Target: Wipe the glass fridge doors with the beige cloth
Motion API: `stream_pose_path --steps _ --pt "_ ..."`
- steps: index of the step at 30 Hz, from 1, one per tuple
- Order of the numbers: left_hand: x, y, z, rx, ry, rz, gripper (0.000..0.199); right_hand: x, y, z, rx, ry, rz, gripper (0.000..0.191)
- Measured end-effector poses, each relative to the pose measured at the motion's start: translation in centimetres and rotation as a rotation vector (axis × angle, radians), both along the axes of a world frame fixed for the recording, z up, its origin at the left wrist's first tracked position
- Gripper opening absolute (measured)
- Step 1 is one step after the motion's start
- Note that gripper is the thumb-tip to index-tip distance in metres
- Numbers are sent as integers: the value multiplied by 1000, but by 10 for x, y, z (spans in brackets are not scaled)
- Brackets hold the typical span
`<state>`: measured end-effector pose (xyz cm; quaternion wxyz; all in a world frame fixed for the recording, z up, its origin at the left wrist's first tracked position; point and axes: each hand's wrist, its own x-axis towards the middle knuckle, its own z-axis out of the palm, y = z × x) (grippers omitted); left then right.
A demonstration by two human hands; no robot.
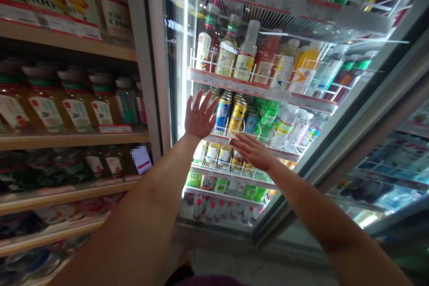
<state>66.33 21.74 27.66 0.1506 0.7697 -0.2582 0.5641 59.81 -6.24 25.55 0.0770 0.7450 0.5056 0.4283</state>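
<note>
My left hand [201, 117] is raised in front of the lit drinks fridge, fingers spread and nothing in it. Just right of it on the can shelf stand a blue can [222, 111] and a gold can [237, 115], in rows running back. My right hand [250, 149] reaches in lower down, palm downward and fingers stretched out, by the front edge of that shelf [217, 137]. Whether its fingertips touch the shelf edge I cannot tell. Below it sit more cans [225, 155], partly hidden by the right hand.
Bottles [244, 56] line the fridge shelf above. Green bottles [267, 116] stand right of the cans. A metal door frame [351, 129] slants along the right. Wooden shelves [73, 140] with juice bottles [76, 103] fill the left, where a phone-like screen [140, 159] shows.
</note>
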Motion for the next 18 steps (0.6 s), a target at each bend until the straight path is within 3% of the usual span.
stream_pose_path --steps 2,6,8,10,14,16,18 --pt "0 0 0 -2 2 3 58 1 1 9 17 0 -25 53" --pt "0 0 -1 1 -10 3 59 10 2 55 415 -149 -67 66" --pt "0 0 -1 6 -27 18 59 11 8 59 513 -189 -71 68" --pt "0 0 -1 5 -37 24 59 8 18 42 443 -139 -87 69" --pt "0 0 -1 -2 -10 1 60 0 29 2 6 26 -62 63" --pt "0 1 -1 0 -14 2 60 1 27 9 -37 9 -90 59" --pt "1 1 -1 8 -48 23 60 5 20 32 120 -49 -143 60"
